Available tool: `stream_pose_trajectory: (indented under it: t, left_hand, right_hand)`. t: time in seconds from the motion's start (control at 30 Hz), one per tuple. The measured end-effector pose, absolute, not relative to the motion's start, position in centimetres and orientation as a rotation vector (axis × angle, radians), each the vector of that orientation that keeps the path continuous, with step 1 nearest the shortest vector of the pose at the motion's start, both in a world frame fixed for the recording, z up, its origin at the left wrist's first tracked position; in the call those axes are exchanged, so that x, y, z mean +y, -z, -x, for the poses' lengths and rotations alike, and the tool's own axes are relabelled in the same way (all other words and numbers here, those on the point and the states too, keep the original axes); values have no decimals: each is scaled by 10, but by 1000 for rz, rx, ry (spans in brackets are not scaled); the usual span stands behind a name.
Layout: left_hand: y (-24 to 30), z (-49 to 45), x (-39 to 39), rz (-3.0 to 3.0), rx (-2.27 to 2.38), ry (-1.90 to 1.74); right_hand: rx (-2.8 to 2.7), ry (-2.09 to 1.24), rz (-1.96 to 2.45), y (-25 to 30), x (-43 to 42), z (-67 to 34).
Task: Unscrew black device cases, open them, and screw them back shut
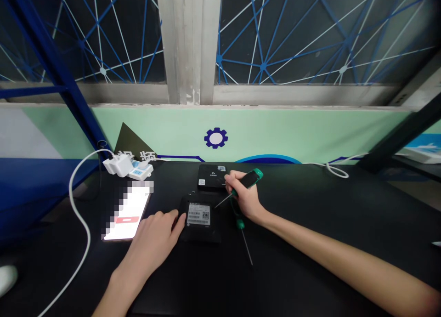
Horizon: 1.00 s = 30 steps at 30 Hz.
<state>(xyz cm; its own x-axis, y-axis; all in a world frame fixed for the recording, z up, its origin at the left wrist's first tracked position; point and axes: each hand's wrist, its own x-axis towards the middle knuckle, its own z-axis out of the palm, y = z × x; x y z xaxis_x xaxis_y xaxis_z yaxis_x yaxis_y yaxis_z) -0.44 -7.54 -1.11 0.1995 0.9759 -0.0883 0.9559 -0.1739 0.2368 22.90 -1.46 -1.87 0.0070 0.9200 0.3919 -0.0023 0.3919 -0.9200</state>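
Note:
My right hand (243,195) is closed around a green-and-black screwdriver (253,177). The shaft slants down to the left, its tip at the right edge of a flat black device (201,234) with a white label (199,214) of barcodes and a QR code. My left hand (160,232) grips that device at its left edge, thumb against the side; some fingertips are hidden. Under my right hand lies a second screwdriver (241,224), its shaft pointing toward me and its handle partly covered. Behind stands a black box (211,177) with a small QR sticker.
Left of my left hand lies a lit phone (127,218), partly pixelated. A white charger (119,164) sits in a power strip (141,170), its white cable (87,234) curving along the left. Tiny shiny bits (191,193) lie behind the device. A wall (275,133) closes the table's back.

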Motion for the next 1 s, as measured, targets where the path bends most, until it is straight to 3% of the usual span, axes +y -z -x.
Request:
stream_pose_trajectory:
  t: [0.4,1.0]
  left_hand:
    - [14,5,-75,-2276,1819,-142]
    - [24,9,-71,-2322,1867,-105]
  right_hand:
    - [-1513,-913,943,8,-16,-222]
    - [-1592,-1221,796,12,-19,-227]
